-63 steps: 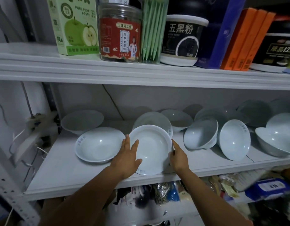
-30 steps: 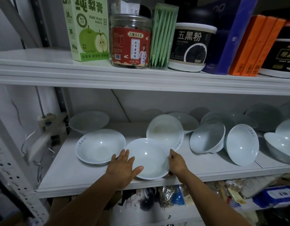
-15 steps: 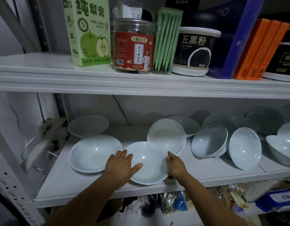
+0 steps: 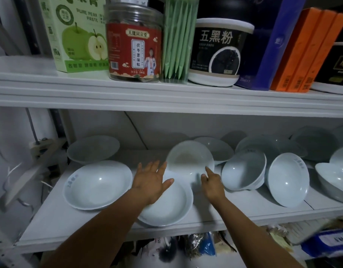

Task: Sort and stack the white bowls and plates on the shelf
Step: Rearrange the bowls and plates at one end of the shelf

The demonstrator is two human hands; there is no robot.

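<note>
A shallow white dish (image 4: 169, 206) lies flat at the front edge of the middle shelf (image 4: 56, 227). My left hand (image 4: 152, 180) hovers over its far rim with fingers spread, holding nothing. My right hand (image 4: 212, 182) is open just right of the dish, its fingers by the lower rim of a tilted white bowl (image 4: 190, 158) behind it. A second shallow dish (image 4: 98, 184) rests to the left, and a deeper bowl (image 4: 93, 148) sits behind that one.
Several more white bowls (image 4: 244, 169) lean on their sides or stand along the right half of the shelf, one large (image 4: 288, 179). The upper shelf carries a pear-paste box (image 4: 78, 33), a red jar (image 4: 134, 43) and tubs. Packets fill the shelf below.
Both hands set the front dish down flat on the shelf, let go of it, and have moved up and back toward the tilted bowl. The view has moved closer.
</note>
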